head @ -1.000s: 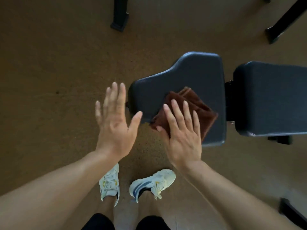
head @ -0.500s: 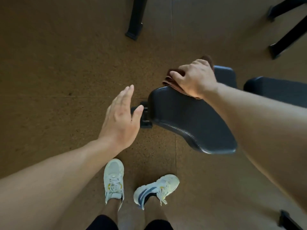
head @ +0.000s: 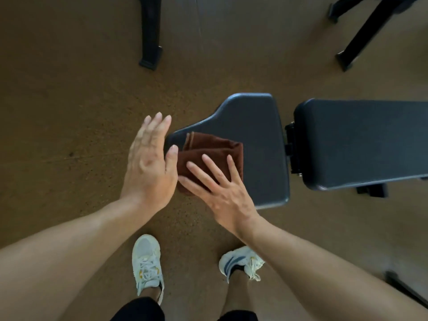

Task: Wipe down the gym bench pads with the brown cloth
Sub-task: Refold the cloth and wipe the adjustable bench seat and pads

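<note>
Hovering flat beside the narrow end of the seat pad (head: 252,126), the left hand (head: 148,165) is holding nothing, its fingers straight and close together. Just to its right, the brown cloth (head: 208,149) is lying folded on that pad's near corner, and the right hand (head: 222,188) is pressing it down with straight, spread fingers. Farther right, across a hinge gap, the back pad (head: 361,142) is sitting level.
</note>
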Tool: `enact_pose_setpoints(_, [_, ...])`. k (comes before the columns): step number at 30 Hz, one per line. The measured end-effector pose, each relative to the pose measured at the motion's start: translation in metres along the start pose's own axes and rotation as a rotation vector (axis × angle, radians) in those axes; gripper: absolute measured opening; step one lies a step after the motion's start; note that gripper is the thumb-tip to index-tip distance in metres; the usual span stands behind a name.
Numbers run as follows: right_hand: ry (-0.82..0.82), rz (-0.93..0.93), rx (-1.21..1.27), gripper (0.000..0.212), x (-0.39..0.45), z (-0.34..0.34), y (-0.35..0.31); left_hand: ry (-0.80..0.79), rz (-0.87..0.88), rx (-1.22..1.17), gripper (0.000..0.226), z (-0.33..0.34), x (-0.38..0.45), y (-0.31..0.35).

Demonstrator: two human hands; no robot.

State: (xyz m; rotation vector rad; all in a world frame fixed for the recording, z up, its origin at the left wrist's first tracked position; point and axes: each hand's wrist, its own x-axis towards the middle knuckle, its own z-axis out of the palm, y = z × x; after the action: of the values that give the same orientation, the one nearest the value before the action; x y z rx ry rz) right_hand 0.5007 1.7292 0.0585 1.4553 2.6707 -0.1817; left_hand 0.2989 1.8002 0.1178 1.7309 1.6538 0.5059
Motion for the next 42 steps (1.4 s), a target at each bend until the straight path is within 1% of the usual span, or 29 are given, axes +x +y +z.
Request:
enact_pose_setpoints(2, [-0.017,0.007,0.002,0.087,-0.037,0.001,0.025,-0.036,0.063,0.002,0.057,0.014,0.003,0.027])
enact_pose_setpoints(5, [-0.012,0.077,0.083,0.079,-0.076,0.001,0.046,-0.139,0.137,0.019,0.059,0.043,0.002,0.064])
enact_pose_setpoints(8, [0.076,0.201,0.264,0.079,-0.111,0.0,0.059,-0.213,0.176,0.023,0.058,0.074,-0.002,0.096])
enact_pose_setpoints(10, [0.139,0.314,0.366,0.079,-0.136,-0.003,0.067,-0.251,0.174,0.005,0.052,0.094,-0.006,0.115])
enact_pose_setpoints(11, [0.166,0.437,0.459,0.075,-0.148,-0.007,0.067,-0.271,0.161,-0.01,0.05,0.104,-0.007,0.123])
enact_pose_setpoints(12, [0.201,0.634,0.598,0.068,-0.16,-0.011,0.065,-0.29,0.147,-0.02,0.049,0.113,-0.008,0.131])
enact_pose_setpoints(13, [0.23,0.9,0.8,0.056,-0.168,-0.018,0.064,-0.307,0.139,-0.018,0.05,0.122,-0.007,0.141])
enact_pose_setpoints(14, [0.28,1.207,1.048,0.044,-0.176,-0.024,0.067,-0.322,0.135,0.001,0.052,0.131,-0.006,0.151])
enact_pose_setpoints(15, [0.355,1.493,1.234,0.032,-0.188,-0.028,0.074,-0.333,0.136,0.032,0.054,0.14,-0.003,0.16])
enact_pose_setpoints(16, [0.416,1.681,1.302,0.024,-0.2,-0.033,0.083,-0.342,0.137,0.074,0.058,0.148,0.002,0.169])
enact_pose_setpoints(17, [0.449,1.759,1.28,0.021,-0.211,-0.042,0.09,-0.348,0.137,0.123,0.062,0.157,0.008,0.178])
enact_pose_setpoints(18, [0.503,1.784,1.233,0.023,-0.22,-0.055,0.096,-0.353,0.13,0.172,0.065,0.165,0.016,0.186])
enact_pose_setpoints(19, [0.582,1.758,1.168,0.028,-0.227,-0.069,0.1,-0.36,0.11,0.208,0.068,0.172,0.026,0.193])
enact_pose_setpoints(20, [0.654,1.68,1.088,0.034,-0.231,-0.083,0.102,-0.369,0.081,0.233,0.07,0.176,0.037,0.199])
enact_pose_setpoints(21, [0.701,1.542,1.003,0.041,-0.235,-0.094,0.105,-0.376,0.052,0.259,0.072,0.181,0.049,0.203])
enact_pose_setpoints(22, [0.693,1.38,0.911,0.049,-0.237,-0.098,0.111,-0.378,0.033,0.301,0.074,0.184,0.06,0.205])
enact_pose_setpoints(23, [0.624,1.207,0.82,0.058,-0.235,-0.096,0.12,-0.38,0.016,0.357,0.077,0.189,0.07,0.205])
enact_pose_setpoints(24, [0.505,1.037,0.747,0.065,-0.23,-0.087,0.135,-0.393,-0.013,0.415,0.081,0.194,0.078,0.205])
enact_pose_setpoints(25, [0.336,0.922,0.676,0.069,-0.219,-0.074,0.154,-0.427,-0.056,0.469,0.086,0.199,0.085,0.203])
enact_pose_setpoints(26, [0.151,0.857,0.606,0.073,-0.205,-0.058,0.173,-0.476,-0.093,0.524,0.089,0.205,0.088,0.201])
enact_pose_setpoints(27, [-0.01,0.834,0.552,0.078,-0.189,-0.044,0.189,-0.525,-0.107,0.588,0.09,0.21,0.09,0.199])
enact_pose_setpoints(28, [-0.102,0.841,0.496,0.083,-0.173,-0.03,0.203,-0.561,-0.1,0.643,0.091,0.214,0.09,0.196])
enact_pose_setpoints(29, [-0.127,0.841,0.427,0.086,-0.157,-0.019,0.215,-0.582,-0.091,0.677,0.092,0.216,0.09,0.194])
enact_pose_setpoints(31, [-0.11,0.784,0.305,0.087,-0.129,-0.01,0.237,-0.61,-0.082,0.694,0.093,0.218,0.09,0.193])
enact_pose_setpoints(34, [-0.094,0.641,0.264,0.086,-0.079,-0.014,0.284,-0.643,-0.078,0.709,0.095,0.215,0.092,0.192])
enact_pose_setpoints(37, [-0.059,0.579,0.222,0.082,-0.028,-0.02,0.32,-0.683,-0.098,0.734,0.102,0.216,0.093,0.193])
enact_pose_setpoints(39, [-0.027,0.558,0.211,0.078,-0.019,-0.02,0.321,-0.694,-0.101,0.739,0.105,0.216,0.094,0.194])
enact_pose_setpoints(42, [0.019,0.585,0.223,0.072,-0.068,-0.016,0.286,-0.707,-0.087,0.713,0.104,0.213,0.094,0.194])
